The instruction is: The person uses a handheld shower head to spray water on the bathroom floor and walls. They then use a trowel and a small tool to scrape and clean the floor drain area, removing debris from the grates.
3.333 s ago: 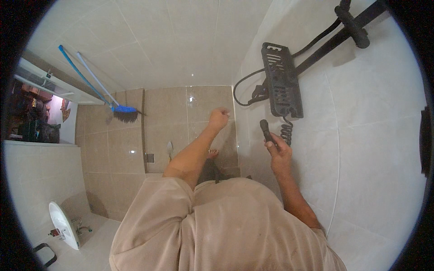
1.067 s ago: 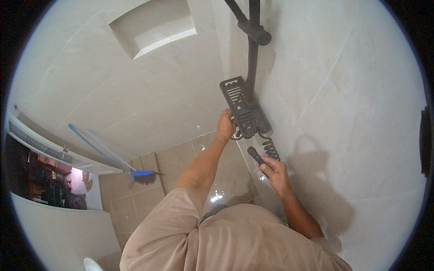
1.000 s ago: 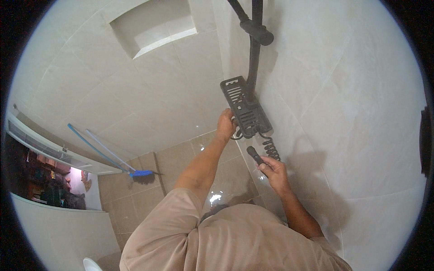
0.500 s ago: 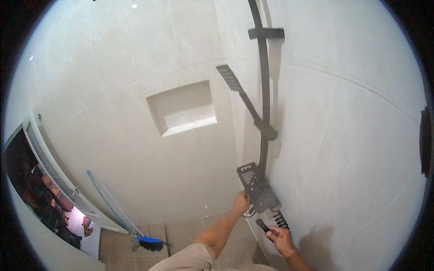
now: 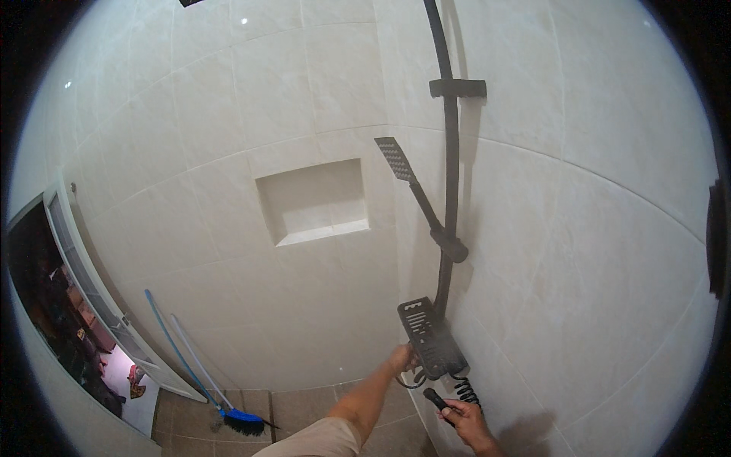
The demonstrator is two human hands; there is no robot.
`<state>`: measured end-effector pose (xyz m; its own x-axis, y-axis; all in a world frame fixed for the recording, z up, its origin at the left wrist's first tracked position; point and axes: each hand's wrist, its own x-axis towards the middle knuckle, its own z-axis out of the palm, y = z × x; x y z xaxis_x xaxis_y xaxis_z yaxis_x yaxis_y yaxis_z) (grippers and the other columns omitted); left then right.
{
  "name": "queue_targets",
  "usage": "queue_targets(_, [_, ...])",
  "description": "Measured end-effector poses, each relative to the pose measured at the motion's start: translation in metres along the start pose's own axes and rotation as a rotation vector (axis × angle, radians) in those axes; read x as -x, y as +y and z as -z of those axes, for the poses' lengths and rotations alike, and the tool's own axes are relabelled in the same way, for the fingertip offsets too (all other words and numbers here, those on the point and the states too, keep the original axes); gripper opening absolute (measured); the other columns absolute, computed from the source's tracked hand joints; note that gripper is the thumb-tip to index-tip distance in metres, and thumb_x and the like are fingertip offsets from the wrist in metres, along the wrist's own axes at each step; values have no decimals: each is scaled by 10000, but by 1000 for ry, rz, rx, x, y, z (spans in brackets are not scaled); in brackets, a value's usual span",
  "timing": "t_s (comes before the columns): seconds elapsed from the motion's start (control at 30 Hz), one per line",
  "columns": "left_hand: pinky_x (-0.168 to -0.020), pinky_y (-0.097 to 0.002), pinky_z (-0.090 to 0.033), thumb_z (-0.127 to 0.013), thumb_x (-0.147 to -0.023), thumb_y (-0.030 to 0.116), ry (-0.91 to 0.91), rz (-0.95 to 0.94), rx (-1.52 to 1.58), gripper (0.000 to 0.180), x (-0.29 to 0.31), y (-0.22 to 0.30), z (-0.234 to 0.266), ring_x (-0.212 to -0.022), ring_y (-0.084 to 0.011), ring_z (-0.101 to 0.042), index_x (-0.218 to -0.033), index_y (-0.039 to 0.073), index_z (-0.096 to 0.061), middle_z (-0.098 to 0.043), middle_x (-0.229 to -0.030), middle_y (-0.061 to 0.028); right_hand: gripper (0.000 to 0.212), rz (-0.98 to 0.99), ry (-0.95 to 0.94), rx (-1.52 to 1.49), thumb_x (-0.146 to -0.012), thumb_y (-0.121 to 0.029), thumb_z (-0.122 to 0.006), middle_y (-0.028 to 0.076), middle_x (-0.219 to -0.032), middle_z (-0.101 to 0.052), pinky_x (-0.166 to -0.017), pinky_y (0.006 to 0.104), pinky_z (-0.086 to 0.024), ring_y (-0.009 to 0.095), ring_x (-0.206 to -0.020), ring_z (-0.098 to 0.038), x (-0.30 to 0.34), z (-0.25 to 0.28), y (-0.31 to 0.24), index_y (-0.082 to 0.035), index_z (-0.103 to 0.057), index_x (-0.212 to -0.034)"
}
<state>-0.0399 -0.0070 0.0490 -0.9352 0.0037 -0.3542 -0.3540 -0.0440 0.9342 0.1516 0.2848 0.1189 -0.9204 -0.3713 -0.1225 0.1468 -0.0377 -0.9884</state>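
A black shower panel with a slotted shelf (image 5: pixel 431 337) is mounted low on the wall, at the foot of a black riser pipe (image 5: pixel 451 145). My left hand (image 5: pixel 403 359) is at the panel's left side, its fingers curled against it and partly hidden, so what they grip does not show. In my right hand (image 5: pixel 466 423), below the panel, is a slim black hand sprayer (image 5: pixel 435 399), its head pointing up and left. A coiled black hose (image 5: pixel 467 391) hangs between the panel and this hand. A thin dark loop (image 5: pixel 413 380) hangs below my left hand.
A flat black shower head (image 5: pixel 394 158) sticks out left from its holder on the pipe. A recessed niche (image 5: pixel 314 202) is in the tiled wall. At the lower left, a blue broom (image 5: pixel 244 421) and another long handle lean near an open door (image 5: pixel 99 274).
The view has tilted upward, so the wall and fittings sit lower in the picture. My left hand stays at the panel's side, and my right hand still holds the sprayer.
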Motion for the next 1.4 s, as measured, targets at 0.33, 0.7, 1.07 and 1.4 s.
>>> queue_targets(0.33, [-389, -213, -331, -375, -1056, 538, -228, 296, 298, 567, 15, 27, -5, -480, -59, -458, -851, 69, -619, -548, -641, 34, 298, 49, -33, 41, -981, -35, -673, 102, -1051, -752, -882, 285, -575, 159, -918, -714, -3, 9, 12, 72, -672, -1260])
queue_targets(0.7, [-423, -232, -453, -451, -1036, 430, -211, 374, 267, 407, 12, 34, 12, -530, -109, -580, -930, 98, -660, -656, -722, -65, 332, 121, -51, 320, -941, -112, -707, 97, -1112, -739, -952, 326, -506, 179, -1034, -665, 3, 2, -18, 28, -713, -1242])
queue_targets(1.07, [-442, -260, -425, -467, -1044, 308, -276, 320, 375, 317, 27, 47, 10, -553, -128, -557, -936, 67, -641, -621, -727, -46, 333, 78, -26, 234, -949, -25, -675, 86, -1072, -738, -910, 306, -534, 157, -975, -682, 3, 1, -5, 47, -678, -1275])
queue_targets(1.4, [-490, -266, -438, -461, -1048, 193, -234, 284, 441, 248, 32, 53, 3, -615, -145, -554, -950, 39, -629, -614, -774, -68, 308, -38, -108, 107, -981, -97, -644, 61, -1039, -730, -901, 304, -513, 150, -967, -662, 5, 6, -23, 20, -691, -1262])
